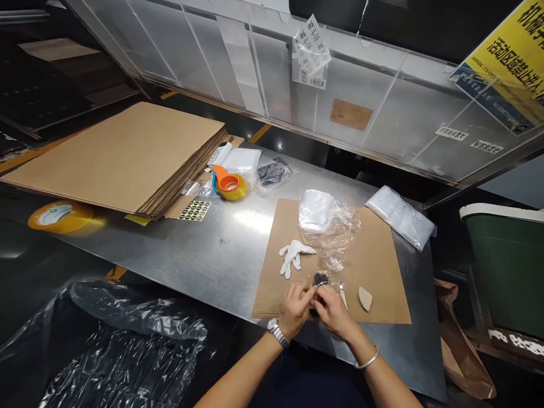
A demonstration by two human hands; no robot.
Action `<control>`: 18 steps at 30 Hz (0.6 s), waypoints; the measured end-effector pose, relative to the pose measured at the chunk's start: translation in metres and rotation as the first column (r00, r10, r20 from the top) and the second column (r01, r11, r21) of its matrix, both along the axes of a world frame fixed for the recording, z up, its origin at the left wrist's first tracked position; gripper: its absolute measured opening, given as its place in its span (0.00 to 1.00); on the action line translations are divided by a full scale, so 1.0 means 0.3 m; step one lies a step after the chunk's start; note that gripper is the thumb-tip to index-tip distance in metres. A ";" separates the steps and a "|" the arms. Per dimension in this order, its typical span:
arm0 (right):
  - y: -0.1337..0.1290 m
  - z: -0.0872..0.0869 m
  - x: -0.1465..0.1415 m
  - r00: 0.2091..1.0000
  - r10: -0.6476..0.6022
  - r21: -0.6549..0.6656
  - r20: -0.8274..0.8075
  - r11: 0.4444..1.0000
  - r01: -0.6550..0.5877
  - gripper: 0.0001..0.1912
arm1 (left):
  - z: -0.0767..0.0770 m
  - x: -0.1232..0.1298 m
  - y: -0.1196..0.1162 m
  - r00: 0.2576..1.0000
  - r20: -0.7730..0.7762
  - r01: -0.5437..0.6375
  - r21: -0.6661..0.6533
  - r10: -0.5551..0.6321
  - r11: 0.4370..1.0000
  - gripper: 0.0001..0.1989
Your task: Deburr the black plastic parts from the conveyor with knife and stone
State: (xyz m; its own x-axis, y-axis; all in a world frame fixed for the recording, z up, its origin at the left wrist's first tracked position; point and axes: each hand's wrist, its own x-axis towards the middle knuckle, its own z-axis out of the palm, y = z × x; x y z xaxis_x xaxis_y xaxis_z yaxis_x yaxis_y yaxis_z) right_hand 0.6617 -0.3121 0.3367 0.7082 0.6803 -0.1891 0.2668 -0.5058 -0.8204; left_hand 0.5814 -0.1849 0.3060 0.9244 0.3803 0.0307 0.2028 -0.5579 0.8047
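Both hands meet low over the brown cardboard sheet [378, 272]. Between them is a small black bundle [321, 279], partly covered by my fingers and with what looks like clear film around it. My left hand [293, 306], wearing a watch, pinches its left side. My right hand [334, 310], with a bangle at the wrist, has its fingers closed on it from the right. Just right of that hand lie a small, slim pointed tool [343, 296] and a beige wedge-shaped piece [365, 298]. A white glove [294, 256] rests above my left hand. Crumpled clear plastic bags [323, 218] lie farther back.
A tall stack of flat cardboard [123, 153] covers the left of the metal table [204, 266]. Near it are an orange tape dispenser [228, 182], a tape roll [59, 215] and a sticker sheet [195, 210]. A white packet [402, 216] lies back right. A clear partition [280, 73] stands behind.
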 end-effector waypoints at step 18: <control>-0.171 -0.231 -0.129 0.950 -0.262 -0.207 -0.171 0.952 0.225 0.22 | -0.226 -0.002 0.058 0.948 -0.308 -0.009 0.208 0.074 0.978 0.10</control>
State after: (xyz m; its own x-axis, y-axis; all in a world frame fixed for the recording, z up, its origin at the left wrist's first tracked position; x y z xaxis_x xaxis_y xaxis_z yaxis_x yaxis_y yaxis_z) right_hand 0.6230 -0.3636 0.2672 0.7847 0.4324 -0.4442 -0.0385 -0.6812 -0.7311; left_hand 0.5808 -0.1675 0.2382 0.8830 0.4345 -0.1773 0.4523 -0.6873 0.5684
